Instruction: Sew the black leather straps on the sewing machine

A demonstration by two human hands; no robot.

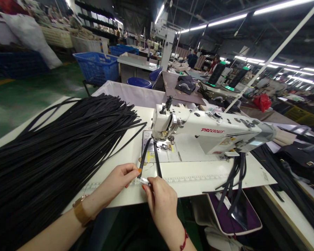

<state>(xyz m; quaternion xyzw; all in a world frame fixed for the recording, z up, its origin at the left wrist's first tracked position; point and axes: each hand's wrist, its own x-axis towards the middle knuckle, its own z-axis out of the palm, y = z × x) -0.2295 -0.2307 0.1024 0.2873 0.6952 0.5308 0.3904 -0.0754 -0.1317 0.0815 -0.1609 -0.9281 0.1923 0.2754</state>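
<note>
My left hand (122, 177) pinches one black strap (146, 153) close to its lower end, over the ruler marks on the white table. In my right hand (162, 197) is a small white tool (144, 181), its tip beside that strap end. A second black strap (157, 161) runs down from the needle area to my right hand's knuckles; whether the hand touches it I cannot tell. Both straps meet under the head of the white sewing machine (201, 129).
A large pile of black straps (54, 139) covers the table's left side. More straps (237, 174) hang over the front edge at the right, above a purple-lined bin (225, 226). Behind stand a blue basket (96, 68), a blue stool (139, 82) and thread cones (217, 74).
</note>
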